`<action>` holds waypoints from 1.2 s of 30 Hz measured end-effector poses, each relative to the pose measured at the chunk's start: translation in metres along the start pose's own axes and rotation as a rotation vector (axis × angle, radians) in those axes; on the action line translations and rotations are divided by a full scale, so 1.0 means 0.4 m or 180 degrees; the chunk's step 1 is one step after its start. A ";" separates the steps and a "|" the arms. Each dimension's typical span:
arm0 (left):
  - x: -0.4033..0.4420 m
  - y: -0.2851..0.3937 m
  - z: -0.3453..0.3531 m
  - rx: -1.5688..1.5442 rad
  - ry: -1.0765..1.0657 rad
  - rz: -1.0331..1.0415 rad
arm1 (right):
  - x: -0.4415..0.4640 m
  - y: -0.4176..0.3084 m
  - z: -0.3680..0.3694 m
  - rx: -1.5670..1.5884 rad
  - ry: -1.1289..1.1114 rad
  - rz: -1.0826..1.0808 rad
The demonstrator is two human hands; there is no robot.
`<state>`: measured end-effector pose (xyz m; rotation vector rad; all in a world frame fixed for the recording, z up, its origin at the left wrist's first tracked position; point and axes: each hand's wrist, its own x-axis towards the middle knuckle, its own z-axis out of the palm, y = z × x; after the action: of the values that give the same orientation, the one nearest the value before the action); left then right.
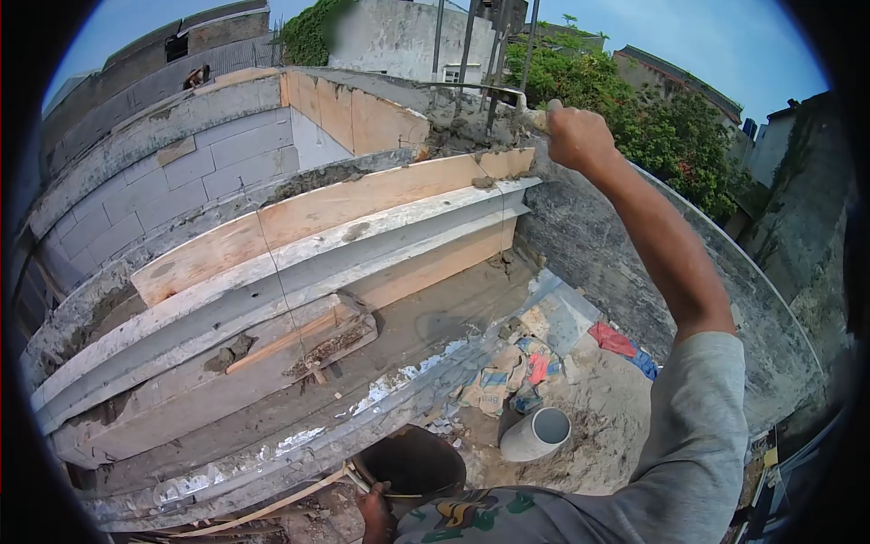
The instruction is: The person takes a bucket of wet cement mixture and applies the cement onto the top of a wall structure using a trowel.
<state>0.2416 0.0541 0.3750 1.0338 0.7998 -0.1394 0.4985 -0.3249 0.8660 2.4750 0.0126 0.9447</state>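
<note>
My right hand (580,136) is raised at the upper right, its fingers wrapped round the handle of a trowel (480,87). The trowel's thin blade, seen nearly edge-on, reaches left over rough wet-looking mortar (467,127) around upright steel bars (467,45). Down at the bottom edge, my left hand (375,510) grips the rim of a dark bucket (412,458) held close to my body. The bucket is tilted with its mouth towards me, and its inside is too dark to make out.
Wooden form boards (335,222) and a grey moulded ledge (290,263) run across the left. Below lie a grey pipe (536,435) and torn sacks (507,372). A curved dark wall (616,236) stands at right. A grey block wall (199,168) is further back.
</note>
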 end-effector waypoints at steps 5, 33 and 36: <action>0.010 -0.002 0.002 0.0037 -0.0046 -0.0028 | -0.016 -0.055 -0.052 0.0101 0.0084 -0.0104; -0.034 0.030 -0.015 -0.0007 0.0352 -0.0184 | -0.051 0.108 -0.075 0.3783 0.0256 0.1665; -0.025 0.035 -0.045 0.0291 0.0247 -0.0589 | -0.024 0.242 0.003 0.3936 0.0150 0.2211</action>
<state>0.2314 0.0734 0.3866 1.0551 0.9670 -0.2974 0.4763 -0.4124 0.9024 3.6989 -0.3785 1.6113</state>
